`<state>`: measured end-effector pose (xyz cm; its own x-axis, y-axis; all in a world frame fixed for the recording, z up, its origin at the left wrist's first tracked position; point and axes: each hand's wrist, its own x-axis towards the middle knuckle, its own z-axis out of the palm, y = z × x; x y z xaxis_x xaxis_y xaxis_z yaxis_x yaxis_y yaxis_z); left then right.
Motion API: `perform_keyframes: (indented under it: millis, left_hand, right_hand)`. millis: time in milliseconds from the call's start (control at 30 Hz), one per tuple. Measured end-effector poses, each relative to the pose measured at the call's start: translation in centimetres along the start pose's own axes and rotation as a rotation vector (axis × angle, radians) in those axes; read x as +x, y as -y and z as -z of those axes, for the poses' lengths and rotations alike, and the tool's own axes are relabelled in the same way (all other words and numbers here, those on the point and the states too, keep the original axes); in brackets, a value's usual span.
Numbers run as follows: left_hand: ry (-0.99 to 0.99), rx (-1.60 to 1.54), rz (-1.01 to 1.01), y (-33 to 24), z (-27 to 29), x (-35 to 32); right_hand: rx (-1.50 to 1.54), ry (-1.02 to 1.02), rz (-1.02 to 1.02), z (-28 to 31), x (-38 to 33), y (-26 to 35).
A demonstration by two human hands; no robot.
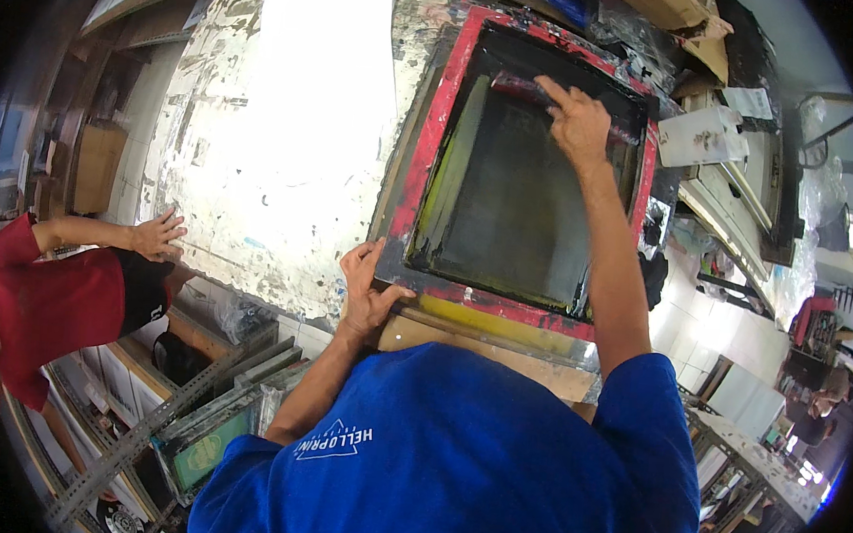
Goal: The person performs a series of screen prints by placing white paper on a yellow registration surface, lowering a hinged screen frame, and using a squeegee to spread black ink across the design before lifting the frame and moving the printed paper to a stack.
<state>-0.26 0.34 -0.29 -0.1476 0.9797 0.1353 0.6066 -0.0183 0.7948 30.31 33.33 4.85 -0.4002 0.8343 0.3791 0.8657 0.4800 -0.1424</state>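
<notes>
mid print pull: right hand [580, 127] closed on the squeegee [535, 89] at 12 o'clock of the red-framed screen [432, 140], left hand [367, 287] clamping its 7 o'clock corner on the paint-flecked surface [245, 207]; next, probably a steady drag toward 6 o'clock.

I see a screen-printing workshop, red-taped printing frame [525, 165] on an ink-spattered worktable [221, 107], spare screens racked below [222, 420], cluttered benches [734, 188] at right.

Left hand [364, 292] is curling, thumb splayed right of the fingers, forearm bent in. Right arm is reaching fully forward (elbow straight), right hand [578, 122] pressing palm-down, fingers pointing left.
</notes>
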Motion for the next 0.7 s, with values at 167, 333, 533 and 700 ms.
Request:
perform_keyframes:
  millis: [167, 333, 533, 700]
  left_hand:
    - [-0.06, -0.129, -0.012, -0.1, -0.3, -0.4]
    - [-0.157, -0.256, -0.051, -2.7, 0.8, 0.7]
    - [-0.306, -0.424, -0.122, -7.9, 2.4, 4.3]
    - [-0.425, -0.627, -0.15, -14.9, 4.1, 9.6]
  right_hand:
    - [0.033, 0.041, -0.032, 5.1, -6.9, 6.0]
    - [0.134, 0.14, -0.103, 14.0, -12.9, 12.9]
    - [0.118, 0.058, -0.063, 22.7, -14.0, 16.7]
    - [-0.045, -0.144, 0.075, 26.6, -9.6, 15.3]
